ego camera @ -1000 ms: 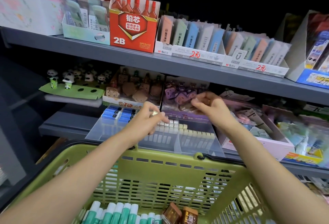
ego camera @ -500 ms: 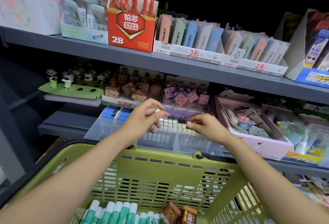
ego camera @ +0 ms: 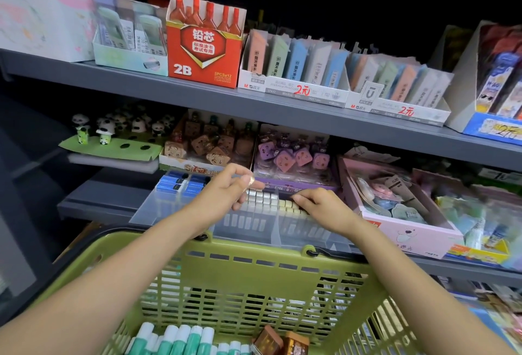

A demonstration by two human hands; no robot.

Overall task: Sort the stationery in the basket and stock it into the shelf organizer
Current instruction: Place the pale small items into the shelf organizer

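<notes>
Hands are both over the clear shelf organizer on the lower shelf, beyond the far rim of the green basket. Your left hand hovers above the organizer's middle compartment, thumb and forefinger pinching a small pale item; what that item is cannot be made out. Your right hand lies with curled fingers on the row of cream erasers in the right compartment; whether it grips one cannot be determined. White erasers stand in rows just left of the cream ones. Blue boxes fill the far left compartment.

In the basket, near you, lie green-and-white glue sticks side by side, with two small brown boxes just to their right.

Behind the organizer stand trays of brown and purple character erasers. On the upper shelf sits a red 2B lead box, with pastel lead packs to its right.
</notes>
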